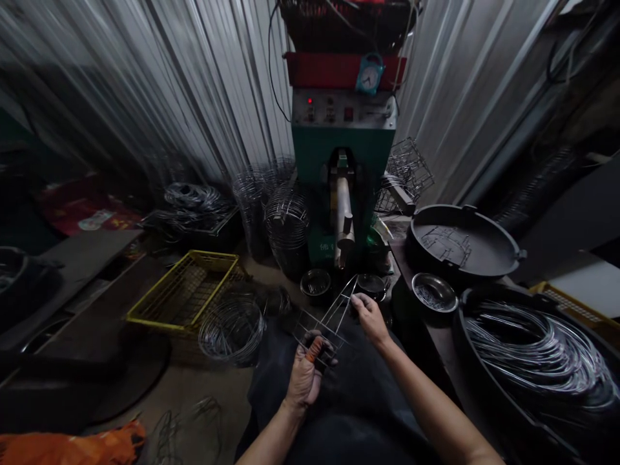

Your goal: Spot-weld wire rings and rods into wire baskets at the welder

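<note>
A thin wire frame (pixel 334 314) with several crossing rods is held above my lap, below the machine's arm. My left hand (pixel 308 368) is closed round its lower part, with an orange wrap on one finger. My right hand (pixel 371 318) pinches the frame near its upper right end, fingers pressed together. Above the frame, apart from it, is the metal arm (pixel 345 213) of a green machine (pixel 314 161). A small bowl (pixel 316 283) stands just beyond the frame, and a second dark bowl (pixel 372 286) is behind my right hand.
At left are a yellow basket (pixel 188 321) and a coil of wire rings (pixel 231 330). To the right stand a round black pan (pixel 489 248), a bowl of small metal pieces (pixel 434 294) and a large tub of wire rings (pixel 537 349). Corrugated metal walls rise behind.
</note>
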Motion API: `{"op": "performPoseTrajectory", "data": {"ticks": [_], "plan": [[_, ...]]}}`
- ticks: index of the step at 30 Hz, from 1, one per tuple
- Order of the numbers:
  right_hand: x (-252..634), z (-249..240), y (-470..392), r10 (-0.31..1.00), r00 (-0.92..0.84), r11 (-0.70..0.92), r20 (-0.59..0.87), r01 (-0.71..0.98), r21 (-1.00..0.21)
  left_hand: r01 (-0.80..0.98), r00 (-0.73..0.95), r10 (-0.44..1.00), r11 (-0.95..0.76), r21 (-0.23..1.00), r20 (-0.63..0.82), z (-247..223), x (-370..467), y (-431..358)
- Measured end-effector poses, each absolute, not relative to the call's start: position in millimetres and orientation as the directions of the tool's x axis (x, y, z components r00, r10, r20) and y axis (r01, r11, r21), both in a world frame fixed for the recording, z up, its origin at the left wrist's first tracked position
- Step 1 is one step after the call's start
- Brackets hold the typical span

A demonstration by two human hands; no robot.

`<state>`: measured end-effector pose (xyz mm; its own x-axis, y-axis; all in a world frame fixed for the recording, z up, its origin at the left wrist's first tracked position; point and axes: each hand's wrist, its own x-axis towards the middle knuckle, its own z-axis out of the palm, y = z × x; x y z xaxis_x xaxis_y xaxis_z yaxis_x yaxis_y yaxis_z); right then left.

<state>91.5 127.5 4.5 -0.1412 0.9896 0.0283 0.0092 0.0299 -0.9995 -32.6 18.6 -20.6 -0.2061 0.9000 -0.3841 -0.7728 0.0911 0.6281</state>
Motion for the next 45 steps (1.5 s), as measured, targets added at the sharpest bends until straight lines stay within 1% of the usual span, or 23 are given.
{"op": "performPoseTrajectory", "data": {"ticks": [4, 8, 16, 24, 32, 39, 43, 45], "plan": [[86.0, 0.3, 132.0, 0.993, -0.111, 0.029, 0.036, -0.061, -0.998, -0.763, -0.215, 0.897, 0.092, 0.64, -0.386, -20.5, -34.5, 24.3], [83.3, 0.4, 139.4, 0.996, -0.085, 0.016, 0.024, -0.086, -0.996, -0.75, -0.207, 0.902, 0.103, 0.654, -0.38, -21.2, -37.6, 31.8], [84.3, 4.8, 159.1, 0.991, -0.132, 0.009, 0.023, -0.101, -0.995, -0.721, -0.185, 0.898, 0.152, 0.676, -0.398, -17.5, -48.2, 54.2], [82.1, -5.4, 178.4, 0.986, -0.169, -0.032, 0.001, -0.194, -0.981, -0.713, -0.142, 0.903, 0.191, 0.674, -0.406, -13.6, -59.8, 71.9], [78.5, -6.9, 192.5, 0.982, -0.186, -0.076, -0.026, -0.263, -0.962, -0.705, -0.125, 0.918, 0.186, 0.685, -0.377, -4.1, -61.6, 82.7], [76.6, -2.6, 201.4, 0.983, -0.169, -0.119, -0.067, -0.316, -0.941, -0.712, -0.125, 0.909, 0.197, 0.674, -0.398, 8.5, -58.6, 90.6], [74.6, -2.5, 205.5, 0.973, -0.183, -0.197, -0.14, -0.342, -0.919, -0.717, -0.143, 0.891, 0.206, 0.665, -0.43, 17.0, -56.3, 90.5], [76.0, -2.9, 206.5, 0.973, -0.178, -0.203, -0.15, -0.336, -0.92, -0.722, -0.163, 0.885, 0.194, 0.664, -0.436, 17.2, -54.3, 89.8]]}}
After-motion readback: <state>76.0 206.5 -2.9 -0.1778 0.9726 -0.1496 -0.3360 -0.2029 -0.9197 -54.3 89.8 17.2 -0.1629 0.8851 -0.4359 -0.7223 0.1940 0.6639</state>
